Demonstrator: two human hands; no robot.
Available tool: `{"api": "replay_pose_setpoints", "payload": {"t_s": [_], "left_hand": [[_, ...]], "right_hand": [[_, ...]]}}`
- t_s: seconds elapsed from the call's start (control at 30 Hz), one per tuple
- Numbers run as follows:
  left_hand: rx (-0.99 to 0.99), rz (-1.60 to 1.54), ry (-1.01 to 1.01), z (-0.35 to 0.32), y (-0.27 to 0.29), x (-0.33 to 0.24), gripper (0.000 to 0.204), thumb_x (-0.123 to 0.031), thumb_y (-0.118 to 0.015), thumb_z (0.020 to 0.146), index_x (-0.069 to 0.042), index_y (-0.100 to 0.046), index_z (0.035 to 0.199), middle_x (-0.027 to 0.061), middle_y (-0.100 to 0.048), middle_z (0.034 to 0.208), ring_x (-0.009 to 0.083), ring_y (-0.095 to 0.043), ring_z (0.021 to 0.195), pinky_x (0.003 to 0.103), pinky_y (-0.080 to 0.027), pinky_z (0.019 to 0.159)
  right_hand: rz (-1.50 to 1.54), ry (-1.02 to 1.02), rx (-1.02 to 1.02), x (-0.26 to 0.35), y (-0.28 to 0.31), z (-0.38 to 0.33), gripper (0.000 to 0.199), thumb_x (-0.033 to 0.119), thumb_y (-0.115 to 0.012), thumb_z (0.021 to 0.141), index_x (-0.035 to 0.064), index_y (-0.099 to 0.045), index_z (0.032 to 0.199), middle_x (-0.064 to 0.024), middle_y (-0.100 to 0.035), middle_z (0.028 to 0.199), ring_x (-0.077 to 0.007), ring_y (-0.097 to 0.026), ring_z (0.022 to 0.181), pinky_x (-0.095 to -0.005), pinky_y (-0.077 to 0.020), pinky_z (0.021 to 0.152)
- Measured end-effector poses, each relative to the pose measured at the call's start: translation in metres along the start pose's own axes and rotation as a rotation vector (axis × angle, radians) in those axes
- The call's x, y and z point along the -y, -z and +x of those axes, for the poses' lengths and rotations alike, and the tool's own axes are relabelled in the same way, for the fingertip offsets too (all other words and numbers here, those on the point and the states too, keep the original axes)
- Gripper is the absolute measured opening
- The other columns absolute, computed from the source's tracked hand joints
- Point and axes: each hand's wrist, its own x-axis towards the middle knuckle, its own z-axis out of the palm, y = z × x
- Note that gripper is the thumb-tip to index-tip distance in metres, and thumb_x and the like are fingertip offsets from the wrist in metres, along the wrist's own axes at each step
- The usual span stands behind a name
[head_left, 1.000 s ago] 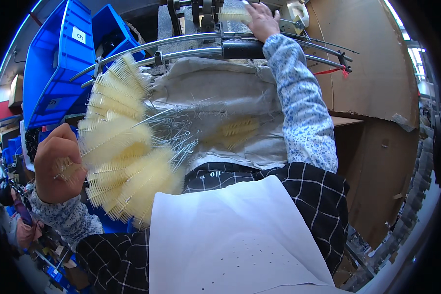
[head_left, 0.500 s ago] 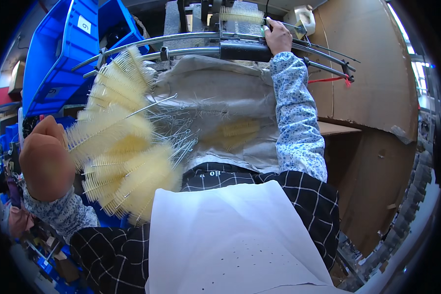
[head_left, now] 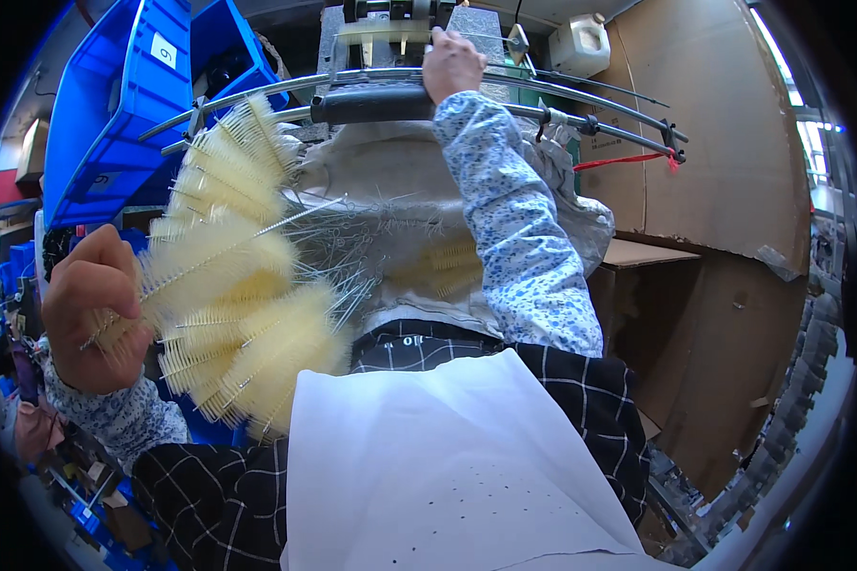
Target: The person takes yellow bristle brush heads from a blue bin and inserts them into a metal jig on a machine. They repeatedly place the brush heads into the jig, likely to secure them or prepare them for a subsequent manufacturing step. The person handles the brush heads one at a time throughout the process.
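Note:
My left hand is closed around one end of a pale-yellow twisted-wire brush. Its bare wire end points up and right over a heap of similar brushes. At the machine, my right hand is closed by the right end of another pale brush, which looks smeared by motion. What its fingers grip is hidden. Below that hand, a black cylinder sits on the metal rails.
Blue bins stand at the far left. Grey cloth covers the surface before me, with wire ends and a yellow brush on it. Cardboard walls the right side, near a white jug. A red strip hangs from the rails.
My right hand has moved left along the rails, and the black cylinder and the machine's brush have shifted left too. My left hand has turned, showing its curled fingers on the brush.

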Motion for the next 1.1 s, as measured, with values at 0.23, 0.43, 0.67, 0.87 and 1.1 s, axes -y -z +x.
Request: {"api": "replay_pose_setpoints", "payload": {"t_s": [0.23, 0.43, 0.67, 0.87, 1.1], "left_hand": [[0.069, 0.036, -0.019, 0.014, -0.002, -0.005, 0.029, 0.000, -0.056, 0.046, -0.008, -0.044, 0.071, 0.0047, -0.035, 0.060, 0.0132, -0.032, 0.049, 0.026, -0.024, 0.045], [0.031, -0.008, 0.064, -0.006, 0.002, 0.007, 0.025, 0.000, -0.054, 0.054, -0.008, -0.044, 0.075, 0.0071, -0.039, 0.068, 0.0148, -0.036, 0.060, 0.027, -0.029, 0.054], [0.145, -0.063, -0.007, 0.008, -0.001, 0.008, 0.024, 0.002, -0.050, 0.058, -0.005, -0.045, 0.080, 0.0115, -0.043, 0.081, 0.0176, -0.042, 0.073, 0.027, -0.034, 0.065], [0.286, -0.239, 0.021, 0.025, -0.024, 0.016, 0.020, 0.002, -0.049, 0.061, -0.006, -0.044, 0.078, 0.0092, -0.042, 0.082, 0.0155, -0.041, 0.073, 0.026, -0.033, 0.065], [0.322, -0.391, 0.029, 0.038, -0.045, 0.018, 0.018, 0.002, -0.051, 0.063, -0.007, -0.045, 0.078, 0.0082, -0.043, 0.082, 0.0154, -0.043, 0.076, 0.026, -0.034, 0.068]], "right_hand": [[-0.004, 0.016, 0.011, -0.015, 0.006, 0.000, 0.020, 0.012, -0.045, 0.076, 0.0086, -0.055, 0.093, -0.0052, -0.056, 0.095, -0.0210, -0.053, 0.091, -0.0384, -0.0386, 0.077], [-0.053, 0.054, -0.016, -0.093, 0.010, 0.010, 0.021, 0.018, -0.049, 0.074, 0.0129, -0.058, 0.092, -0.0074, -0.057, 0.093, -0.0248, -0.056, 0.087, -0.0409, -0.0428, 0.072], [0.084, -0.016, 0.172, -0.166, 0.030, 0.038, 0.028, 0.029, -0.049, 0.076, 0.0166, -0.056, 0.100, -0.0131, -0.058, 0.090, -0.0292, -0.054, 0.088, -0.0365, -0.0418, 0.077], [-0.098, 0.241, 0.237, -0.197, 0.038, 0.050, 0.025, 0.024, -0.045, 0.080, 0.0178, -0.055, 0.101, -0.0141, -0.057, 0.092, -0.0294, -0.054, 0.087, -0.0364, -0.0419, 0.075], [0.562, 0.025, 0.767, -0.180, 0.163, -0.042, 0.031, 0.019, -0.049, 0.082, 0.0082, -0.050, 0.111, -0.0084, -0.054, 0.101, -0.0174, -0.051, 0.094, -0.0266, -0.0396, 0.082]]}}
